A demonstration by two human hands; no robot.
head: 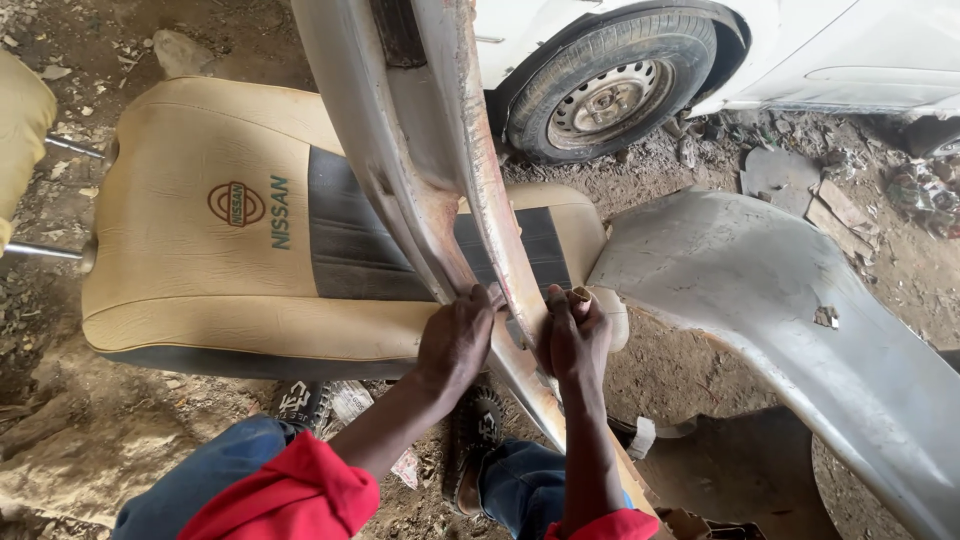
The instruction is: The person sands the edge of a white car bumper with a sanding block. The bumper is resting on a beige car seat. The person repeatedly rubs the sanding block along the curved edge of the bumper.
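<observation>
Open-air car repair yard: dirt ground [90, 440], loose seat [210, 250], fender [800, 300], parked car [850, 50].

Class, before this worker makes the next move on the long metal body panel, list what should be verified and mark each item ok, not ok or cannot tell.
1. Left hand gripping the metal body panel: ok, fingers wrap its left edge.
2. Right hand holding its tool securely: ok, closed around a small tan roll, possibly sandpaper.
3. Panel supported: ok, it rests across the tan car seat.
4. Hand protection: not ok, both hands bare.
5. Grey fender clear of the hands: ok, lying apart on the ground.
6. Panel's far end steady: cannot tell, out of frame.
</observation>
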